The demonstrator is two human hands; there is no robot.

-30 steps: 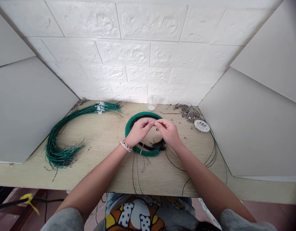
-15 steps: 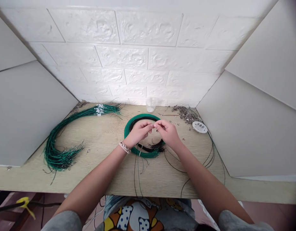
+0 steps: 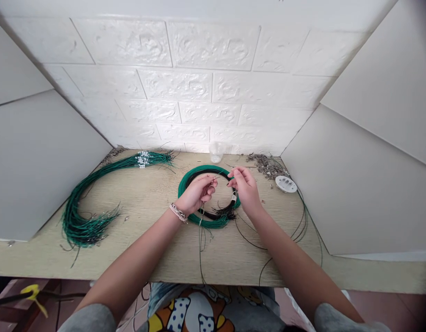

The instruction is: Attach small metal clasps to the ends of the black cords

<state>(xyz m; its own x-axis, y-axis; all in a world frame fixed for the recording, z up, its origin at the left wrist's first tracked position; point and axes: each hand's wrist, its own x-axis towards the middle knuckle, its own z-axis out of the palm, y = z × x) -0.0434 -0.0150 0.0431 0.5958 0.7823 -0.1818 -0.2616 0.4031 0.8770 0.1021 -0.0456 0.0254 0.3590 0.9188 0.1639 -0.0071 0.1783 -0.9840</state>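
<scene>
My left hand (image 3: 198, 192) is closed in a pinch on thin wires (image 3: 201, 240), with ends sticking out past the fingertips and tails hanging toward the table's front edge. Just to its right, my right hand (image 3: 244, 185) is raised with thumb and fingers slightly apart; nothing clearly shows between them. Both hands are above a coil of green wire (image 3: 183, 184) with a black wire coil (image 3: 213, 215) inside it. A small white tag (image 3: 233, 197) shows on the black coil, partly beside the right hand.
On the left lies a curved bundle of green wires (image 3: 74, 207) with white connectors (image 3: 142, 159). A clear plastic cup (image 3: 216, 152) stands by the wall. At right are scraps (image 3: 264, 165), a white slotted disc (image 3: 286, 184) and loose wires (image 3: 304, 221). Grey panels (image 3: 375, 184) flank the table.
My hands, together at the fingertips before, have separated. The right moved slightly right and up and its fingers loosened. The left keeps its pinch, and the hanging wires have drawn closer together.
</scene>
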